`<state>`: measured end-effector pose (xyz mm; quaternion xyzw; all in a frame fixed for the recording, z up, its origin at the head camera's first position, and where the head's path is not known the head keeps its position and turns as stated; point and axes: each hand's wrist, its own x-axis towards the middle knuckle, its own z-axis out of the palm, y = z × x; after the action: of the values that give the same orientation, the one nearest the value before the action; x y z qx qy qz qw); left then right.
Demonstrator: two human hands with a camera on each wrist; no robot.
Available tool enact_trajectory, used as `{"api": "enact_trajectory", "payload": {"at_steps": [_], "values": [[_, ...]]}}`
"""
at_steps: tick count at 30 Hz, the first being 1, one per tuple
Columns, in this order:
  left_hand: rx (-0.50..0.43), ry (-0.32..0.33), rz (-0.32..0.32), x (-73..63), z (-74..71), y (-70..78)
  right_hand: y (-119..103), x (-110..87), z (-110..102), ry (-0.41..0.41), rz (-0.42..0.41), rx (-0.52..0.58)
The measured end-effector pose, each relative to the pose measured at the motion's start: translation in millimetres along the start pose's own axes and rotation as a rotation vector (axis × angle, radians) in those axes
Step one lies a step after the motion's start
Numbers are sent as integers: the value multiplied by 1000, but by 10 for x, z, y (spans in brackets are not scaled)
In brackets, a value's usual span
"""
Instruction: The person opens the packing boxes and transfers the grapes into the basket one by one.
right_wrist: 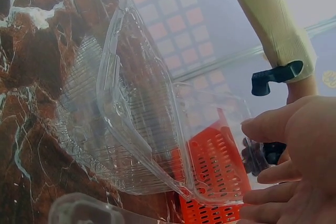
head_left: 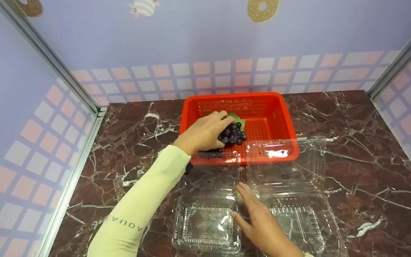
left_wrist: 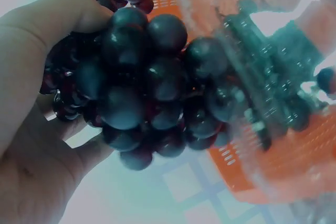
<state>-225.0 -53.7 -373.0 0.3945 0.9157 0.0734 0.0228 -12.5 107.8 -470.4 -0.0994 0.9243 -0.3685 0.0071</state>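
Observation:
My left hand [head_left: 205, 132] grips a bunch of dark purple grapes [head_left: 234, 135] over the red plastic basket [head_left: 288, 123]. In the left wrist view the thumb and fingers curl round the bunch [left_wrist: 152, 77], and more grapes show beyond it. Low at the front, my right hand [head_left: 262, 223] has its fingers extended and nothing in its grasp. It lies between two clear plastic clamshell boxes with raised lids, the left box [head_left: 205, 228] and the right box [head_left: 300, 221]. Whether its fingertips touch the left box, I cannot tell.
Behind the clamshells sits the basket, partly seen through their lids. A green leaf-like piece [head_left: 239, 121] lies in it beside the grapes. Dark red marbled tabletop [head_left: 366, 164] surrounds everything, with tiled-pattern panels [head_left: 170, 76] at the back and sides.

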Motion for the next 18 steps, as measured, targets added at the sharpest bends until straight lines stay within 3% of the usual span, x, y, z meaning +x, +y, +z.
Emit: {"api": "enact_trajectory", "payload": {"at_steps": [7,18], "values": [[28,-42,-36,100,129,30,21,-5,-9,-4,-1,6],[-11,-39,-77,156,256,70,53,-8,-31,-16,0,13]]}}
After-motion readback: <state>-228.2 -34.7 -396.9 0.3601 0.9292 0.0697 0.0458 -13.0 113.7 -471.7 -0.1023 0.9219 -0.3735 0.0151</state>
